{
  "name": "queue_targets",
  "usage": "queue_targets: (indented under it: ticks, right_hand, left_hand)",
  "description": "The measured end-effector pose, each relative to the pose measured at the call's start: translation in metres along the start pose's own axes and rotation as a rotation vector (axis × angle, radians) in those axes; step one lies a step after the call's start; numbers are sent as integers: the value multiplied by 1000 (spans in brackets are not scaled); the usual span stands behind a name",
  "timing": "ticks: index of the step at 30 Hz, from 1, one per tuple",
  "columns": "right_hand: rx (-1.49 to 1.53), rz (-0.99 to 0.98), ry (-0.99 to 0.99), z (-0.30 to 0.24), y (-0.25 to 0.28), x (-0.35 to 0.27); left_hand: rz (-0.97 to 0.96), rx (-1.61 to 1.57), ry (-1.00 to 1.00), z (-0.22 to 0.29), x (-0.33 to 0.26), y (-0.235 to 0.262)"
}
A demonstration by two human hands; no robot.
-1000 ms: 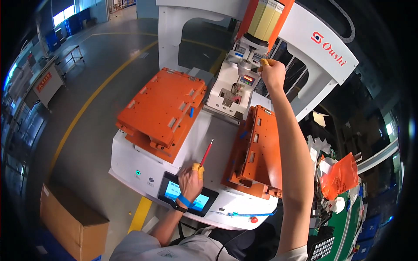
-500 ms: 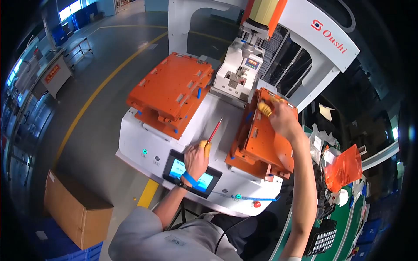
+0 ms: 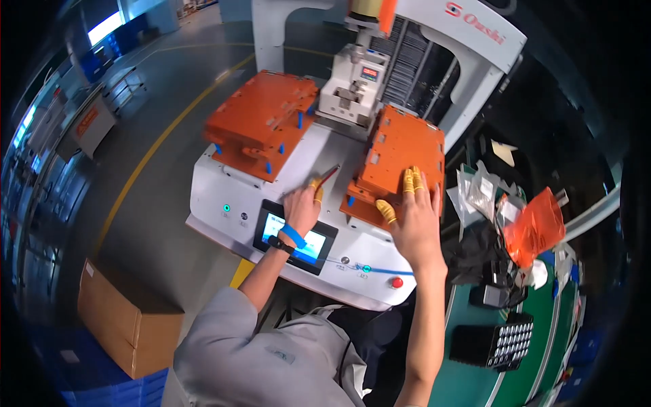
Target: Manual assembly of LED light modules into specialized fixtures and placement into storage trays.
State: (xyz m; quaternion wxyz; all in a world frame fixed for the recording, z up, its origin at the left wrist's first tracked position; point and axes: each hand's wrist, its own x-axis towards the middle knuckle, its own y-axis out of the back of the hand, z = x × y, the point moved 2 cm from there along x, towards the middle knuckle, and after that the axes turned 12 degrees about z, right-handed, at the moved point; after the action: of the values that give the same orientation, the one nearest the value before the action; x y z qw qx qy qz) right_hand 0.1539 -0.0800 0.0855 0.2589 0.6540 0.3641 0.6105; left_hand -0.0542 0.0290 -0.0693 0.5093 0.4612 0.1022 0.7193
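Observation:
My left hand point(image 3: 303, 209), closed, grips a slim red pen-like tool point(image 3: 330, 174) that points up and to the right; its exact kind is unclear. Below that hand is a lit touchscreen point(image 3: 272, 229) on the white machine base. My right hand point(image 3: 417, 234) is open, fingers apart, with yellow covers on some fingertips. Its fingers rest on or just over the near part of the right orange fixture plate point(image 3: 401, 146). A second orange fixture point(image 3: 258, 107) stands on the left side of the base.
Between the fixtures, at the back, stands a white screw-feeder-like unit point(image 3: 348, 95) under the machine's overhead head. A red button point(image 3: 397, 282) sits at the front right. An orange bag point(image 3: 536, 227) and a black tray point(image 3: 505, 344) lie to the right; a cardboard box point(image 3: 122, 319) is at lower left.
My right hand has come from the far part of the right fixture to its near edge, fingers now spread. The left hand still holds the red tool. The whole view has shifted.

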Motion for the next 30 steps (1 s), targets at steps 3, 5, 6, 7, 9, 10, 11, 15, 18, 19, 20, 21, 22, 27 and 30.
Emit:
queue_targets:
  ticks: [3,5,6,7,9,10,11,15,18,19,20,21,22,27,30]
  right_hand:
    - [-4,92,7,-11,7,-18]
    - [24,78,-6,-16,10,-27]
    - [49,74,-5,-17,14,-32]
    - [82,66,1,-20,19,-37]
    - [212,128,-23,-28,22,-48]
    - [275,155,-31,-32,23,-55]
    - [380,233,-44,-38,22,-61]
    - [497,41,-141,-52,-16,-97]
    - [535,-26,-249,-50,-47,-115]
    - [612,-81,-395,-46,-58,-121]
    - [692,-137,-540,-43,-66,-124]
    - [700,-171,-580,-41,-70,-123]
    - [702,-164,-581,-41,-76,-123]
    - [1070,-97,-758,-60,-100,-114]
    - [1044,-162,-492,-78,-102,-108]
  left_hand:
    - [23,-12,-15,-3,8,-2]
    - [73,21,-83,-3,11,-5]
    - [49,32,-74,-2,12,-8]
    - [27,50,-58,-1,13,-8]
    - [27,43,-69,-5,13,-12]
    - [24,44,-61,-1,14,-11]
    - [20,47,-52,2,16,-11]
    - [-62,42,-22,1,32,-3]
    - [-85,-70,31,9,38,20]
    - [-81,-152,56,7,35,21]
    - [-78,-231,83,7,31,25]
    - [-178,-235,199,10,25,29]
    - [-116,-263,169,-2,9,21]
    - [-91,-745,461,3,-94,23]
    - [-161,-613,201,-7,-164,13]
